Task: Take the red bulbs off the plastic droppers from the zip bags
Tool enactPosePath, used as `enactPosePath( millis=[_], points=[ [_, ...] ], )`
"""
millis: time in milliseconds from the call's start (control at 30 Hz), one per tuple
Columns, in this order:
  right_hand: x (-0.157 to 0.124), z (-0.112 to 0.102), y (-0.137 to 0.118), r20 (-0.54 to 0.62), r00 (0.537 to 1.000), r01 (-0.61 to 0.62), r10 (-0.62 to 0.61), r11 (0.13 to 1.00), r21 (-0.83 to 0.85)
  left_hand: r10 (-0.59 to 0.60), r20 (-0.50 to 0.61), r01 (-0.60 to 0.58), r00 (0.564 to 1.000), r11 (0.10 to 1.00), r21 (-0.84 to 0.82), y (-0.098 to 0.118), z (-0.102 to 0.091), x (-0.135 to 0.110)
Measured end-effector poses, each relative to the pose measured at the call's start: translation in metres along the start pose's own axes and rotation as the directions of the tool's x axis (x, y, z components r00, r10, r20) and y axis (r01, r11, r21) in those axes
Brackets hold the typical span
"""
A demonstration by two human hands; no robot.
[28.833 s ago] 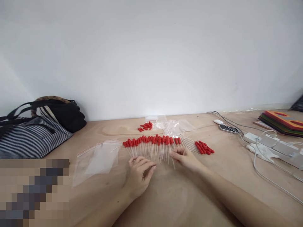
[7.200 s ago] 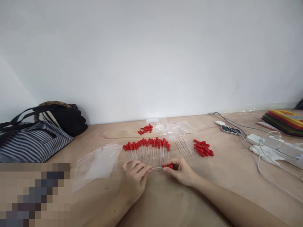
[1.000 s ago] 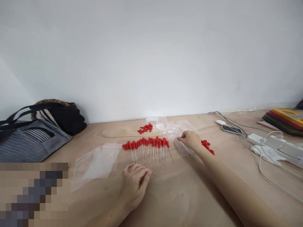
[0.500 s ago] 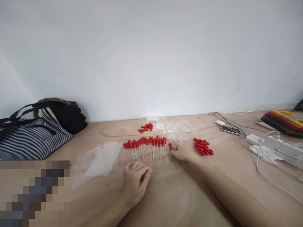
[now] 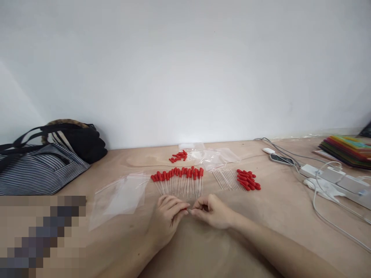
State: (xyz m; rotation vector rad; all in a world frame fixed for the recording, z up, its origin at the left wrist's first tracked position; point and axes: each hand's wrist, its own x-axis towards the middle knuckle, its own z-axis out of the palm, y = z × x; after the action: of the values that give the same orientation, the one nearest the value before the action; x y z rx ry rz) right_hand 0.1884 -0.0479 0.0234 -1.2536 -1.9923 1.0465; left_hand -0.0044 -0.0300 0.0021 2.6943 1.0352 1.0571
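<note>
My left hand (image 5: 168, 217) and my right hand (image 5: 212, 211) meet fingertip to fingertip low on the wooden table (image 5: 261, 216). Both are closed in a pinch on a dropper (image 5: 189, 211). Only a short clear bit of it shows between the fingers. Just beyond the hands lies a row of several assembled droppers (image 5: 179, 179) with red bulbs. To its right are bare glass tubes (image 5: 227, 179) and a pile of loose red bulbs (image 5: 248, 180).
An empty clear zip bag (image 5: 120, 197) lies at the left. More bags (image 5: 216, 156) and a small heap of red bulbs (image 5: 179, 155) lie near the wall. A striped bag (image 5: 37, 170) sits far left. A phone (image 5: 279, 158), power strip (image 5: 333, 175), cables and coloured sheets (image 5: 346, 148) lie right.
My right hand took the single dropper lying right of the row and drew it back to my left hand, which now pinches its other end. The row and piles stay put.
</note>
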Motion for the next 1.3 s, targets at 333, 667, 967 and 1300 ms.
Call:
enactPosePath(
  millis=[333,667,967,1300],
  points=[
    [-0.007,0.002,0.016,-0.013,0.772,0.381,-0.635,0.479,-0.791,0.036,0.018,-0.037,0.999,0.998,0.056,-0.001,0.003,-0.007],
    [-0.002,-0.003,0.025,0.008,0.613,0.327,-0.79,0.244,-0.913,-0.16,-0.015,0.161,0.987,0.98,0.121,0.002,-0.003,-0.002],
    [0.029,-0.031,0.031,-0.617,0.77,-0.561,0.16,0.63,-0.536,-0.374,-0.211,0.408,0.903,0.902,0.145,-0.051,-0.023,0.009],
    [0.052,-0.038,0.041,-0.652,0.719,-0.651,0.24,0.56,-0.511,-0.597,-0.21,0.63,0.774,0.696,0.343,-0.066,-0.023,0.012]
  ],
)
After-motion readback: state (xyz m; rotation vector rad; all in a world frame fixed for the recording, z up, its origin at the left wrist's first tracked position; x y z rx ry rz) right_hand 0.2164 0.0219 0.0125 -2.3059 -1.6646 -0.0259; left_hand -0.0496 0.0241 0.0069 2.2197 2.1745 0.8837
